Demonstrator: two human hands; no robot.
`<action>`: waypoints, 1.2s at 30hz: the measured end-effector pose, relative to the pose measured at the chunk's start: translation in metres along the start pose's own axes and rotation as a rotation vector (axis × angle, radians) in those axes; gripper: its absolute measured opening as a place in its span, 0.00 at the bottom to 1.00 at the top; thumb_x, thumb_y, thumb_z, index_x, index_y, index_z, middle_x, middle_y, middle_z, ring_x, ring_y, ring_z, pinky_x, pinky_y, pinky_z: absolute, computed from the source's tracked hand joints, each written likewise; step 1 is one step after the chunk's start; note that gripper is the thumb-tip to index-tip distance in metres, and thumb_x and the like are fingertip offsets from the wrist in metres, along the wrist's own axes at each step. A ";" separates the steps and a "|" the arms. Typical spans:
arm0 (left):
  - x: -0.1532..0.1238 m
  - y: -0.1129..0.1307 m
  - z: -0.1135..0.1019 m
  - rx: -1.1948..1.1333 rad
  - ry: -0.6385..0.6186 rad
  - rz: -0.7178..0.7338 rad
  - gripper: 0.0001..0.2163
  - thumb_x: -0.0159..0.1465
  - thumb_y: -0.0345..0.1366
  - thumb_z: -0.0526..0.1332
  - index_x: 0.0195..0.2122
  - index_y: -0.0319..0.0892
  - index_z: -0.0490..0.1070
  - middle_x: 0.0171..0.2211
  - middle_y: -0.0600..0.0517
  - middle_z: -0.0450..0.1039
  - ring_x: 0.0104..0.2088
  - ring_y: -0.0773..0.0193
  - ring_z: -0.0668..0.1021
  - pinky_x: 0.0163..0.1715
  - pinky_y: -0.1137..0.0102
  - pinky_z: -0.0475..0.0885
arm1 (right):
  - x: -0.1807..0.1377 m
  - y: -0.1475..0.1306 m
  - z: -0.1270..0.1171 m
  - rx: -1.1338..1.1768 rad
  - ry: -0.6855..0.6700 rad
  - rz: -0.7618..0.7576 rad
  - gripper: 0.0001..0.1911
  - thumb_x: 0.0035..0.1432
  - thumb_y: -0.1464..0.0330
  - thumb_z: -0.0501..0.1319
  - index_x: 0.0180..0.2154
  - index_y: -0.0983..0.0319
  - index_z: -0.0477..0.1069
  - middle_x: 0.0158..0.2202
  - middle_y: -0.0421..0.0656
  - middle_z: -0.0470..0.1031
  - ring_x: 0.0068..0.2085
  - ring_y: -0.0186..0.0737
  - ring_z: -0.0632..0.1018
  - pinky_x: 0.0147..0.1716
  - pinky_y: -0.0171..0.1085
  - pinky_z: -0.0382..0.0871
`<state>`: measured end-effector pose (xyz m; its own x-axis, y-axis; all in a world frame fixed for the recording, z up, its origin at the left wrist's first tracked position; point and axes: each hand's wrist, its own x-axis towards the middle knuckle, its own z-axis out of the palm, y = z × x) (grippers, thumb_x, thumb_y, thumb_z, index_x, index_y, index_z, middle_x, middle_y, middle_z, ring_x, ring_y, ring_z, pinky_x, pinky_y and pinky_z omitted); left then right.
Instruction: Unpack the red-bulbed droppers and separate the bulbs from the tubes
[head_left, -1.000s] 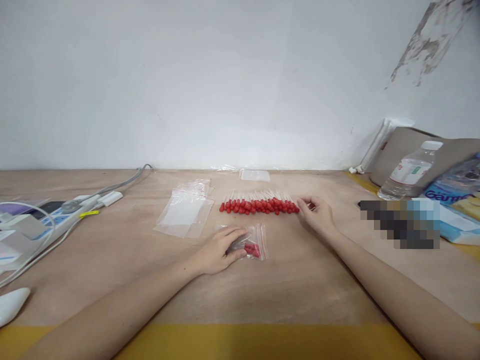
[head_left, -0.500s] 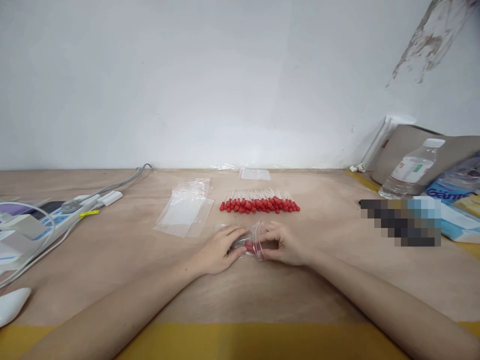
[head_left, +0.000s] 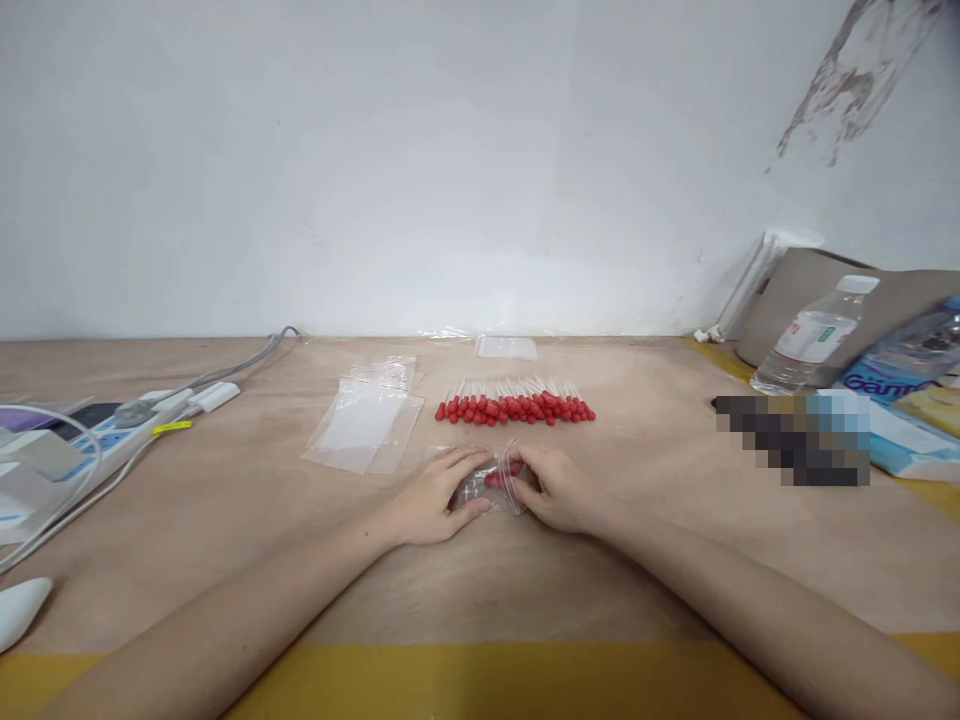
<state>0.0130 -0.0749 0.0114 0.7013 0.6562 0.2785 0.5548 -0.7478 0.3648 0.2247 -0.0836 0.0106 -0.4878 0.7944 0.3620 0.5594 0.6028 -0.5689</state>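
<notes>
Here both hands (head_left: 495, 490) pinch small bag (head_left: 495, 482)

Clear zip bag (head_left: 496, 480) w/ red-tipped sticks, flat on table.

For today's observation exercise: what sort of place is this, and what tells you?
Probably a small packing bench. A plain wooden table holds a row of red-tipped sticks and a stack of empty clear bags, with a power strip at the left.

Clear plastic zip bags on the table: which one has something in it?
The small clear zip bag between both hands, holding red-tipped pieces; the stacked clear bags to its left look empty.
</notes>
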 end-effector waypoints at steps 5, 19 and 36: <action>-0.001 0.001 -0.001 0.037 -0.045 -0.001 0.25 0.61 0.45 0.53 0.58 0.44 0.52 0.57 0.47 0.58 0.57 0.55 0.60 0.57 0.54 0.53 | 0.002 0.007 -0.001 -0.011 -0.053 -0.073 0.09 0.47 0.71 0.61 0.34 0.63 0.68 0.35 0.43 0.69 0.33 0.35 0.69 0.30 0.33 0.62; -0.001 0.000 -0.006 0.128 -0.168 -0.005 0.27 0.63 0.50 0.47 0.62 0.49 0.43 0.62 0.49 0.43 0.61 0.55 0.50 0.59 0.56 0.48 | 0.004 0.012 -0.014 -0.060 -0.047 0.029 0.08 0.50 0.67 0.59 0.33 0.63 0.69 0.27 0.41 0.69 0.26 0.31 0.67 0.25 0.31 0.60; -0.002 0.000 -0.004 0.238 -0.190 -0.045 0.26 0.64 0.50 0.44 0.62 0.48 0.43 0.63 0.48 0.42 0.61 0.53 0.49 0.58 0.56 0.48 | -0.004 0.041 -0.048 0.308 -0.173 0.385 0.12 0.39 0.66 0.65 0.29 0.64 0.67 0.21 0.36 0.69 0.21 0.28 0.68 0.18 0.28 0.58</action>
<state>0.0094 -0.0758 0.0141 0.7324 0.6753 0.0874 0.6607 -0.7358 0.1488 0.2818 -0.0584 0.0218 -0.4034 0.9146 -0.0287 0.5100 0.1987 -0.8369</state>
